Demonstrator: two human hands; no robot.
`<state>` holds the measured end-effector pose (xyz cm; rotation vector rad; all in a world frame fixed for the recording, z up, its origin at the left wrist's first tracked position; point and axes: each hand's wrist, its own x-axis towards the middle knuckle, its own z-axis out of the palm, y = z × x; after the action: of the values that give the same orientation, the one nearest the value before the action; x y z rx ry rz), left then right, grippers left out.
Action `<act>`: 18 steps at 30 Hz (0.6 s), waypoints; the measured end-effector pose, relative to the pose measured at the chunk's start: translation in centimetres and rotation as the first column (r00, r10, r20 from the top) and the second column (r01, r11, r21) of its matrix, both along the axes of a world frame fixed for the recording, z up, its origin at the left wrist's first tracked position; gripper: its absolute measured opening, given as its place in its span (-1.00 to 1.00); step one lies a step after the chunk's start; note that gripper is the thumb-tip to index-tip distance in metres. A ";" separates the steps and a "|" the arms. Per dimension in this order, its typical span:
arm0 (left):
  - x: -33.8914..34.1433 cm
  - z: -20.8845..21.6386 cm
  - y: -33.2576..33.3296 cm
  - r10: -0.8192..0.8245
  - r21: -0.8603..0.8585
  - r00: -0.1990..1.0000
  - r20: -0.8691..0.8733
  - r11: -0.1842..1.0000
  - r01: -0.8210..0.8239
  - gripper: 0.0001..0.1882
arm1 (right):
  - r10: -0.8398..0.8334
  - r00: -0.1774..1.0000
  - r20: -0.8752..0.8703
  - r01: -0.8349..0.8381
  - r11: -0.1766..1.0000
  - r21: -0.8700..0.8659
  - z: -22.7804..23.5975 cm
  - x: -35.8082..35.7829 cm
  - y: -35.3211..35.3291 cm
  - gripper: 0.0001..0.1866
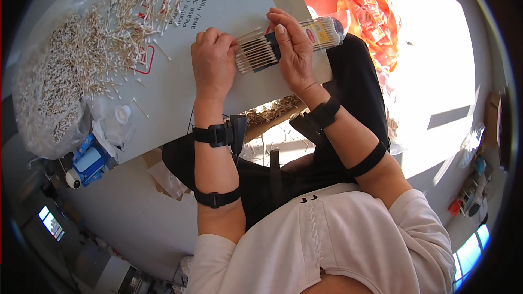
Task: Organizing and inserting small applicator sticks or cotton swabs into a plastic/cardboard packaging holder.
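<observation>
Head view, looking down on my lap board: I see my left hand (213, 61) curled shut on one end of a bundle of cotton swabs (254, 52), thumb side pressing the tips so they sit flush. My right hand (293, 49) is wrapped closed around a clear plastic packet (322, 31) w/ a yellow label, mouth facing left, fingers over the top so the opening stays wide for the bundle. Swabs appear partly inside the packet, approx half their length exposed between the two hands; how deep they sit I cannot tell, the fingers cover it. Both hands work above a white printed board (229, 0) resting across my knees, giving a flat surface close to the stock. Loose swab pile (114, 27) lies on the board's far left, within reach of the left hand, spilling beside a clear bag of more swabs (46, 92). Small white cap (123, 113) sits near the board's lower-left corner. Orange plastic bag (366, 11) lies on the sunlit floor beyond my right hand, well apart. Black straps on both forearms.
</observation>
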<state>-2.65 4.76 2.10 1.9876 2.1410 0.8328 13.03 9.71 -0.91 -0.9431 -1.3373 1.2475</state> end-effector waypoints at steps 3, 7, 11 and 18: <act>-0.2 0.0 0.0 -0.002 -0.004 1.000 0.011 1.000 0.002 -0.84 | -0.001 1.000 -0.031 0.001 1.000 -0.011 0.1 -0.2 -0.1 -0.76; -0.3 1.4 -0.7 0.020 0.042 0.993 0.118 0.999 -0.025 -0.81 | 0.031 0.995 -0.098 -0.039 0.996 -0.081 0.1 0.1 0.1 -0.72; 1.2 3.4 -3.5 0.022 -0.028 0.989 0.149 0.999 -0.018 -0.79 | 0.046 0.991 -0.123 -0.059 0.993 -0.100 0.3 0.4 0.4 -0.68; 4.5 2.2 -6.7 0.033 -0.038 0.959 0.282 0.999 -0.023 -0.67 | 0.041 0.987 -0.156 -0.058 0.992 -0.109 0.3 0.4 0.4 -0.68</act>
<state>1.82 -1.97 4.30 1.7054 2.0101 1.0079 13.42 10.06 -0.57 -0.8774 -1.1860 1.4172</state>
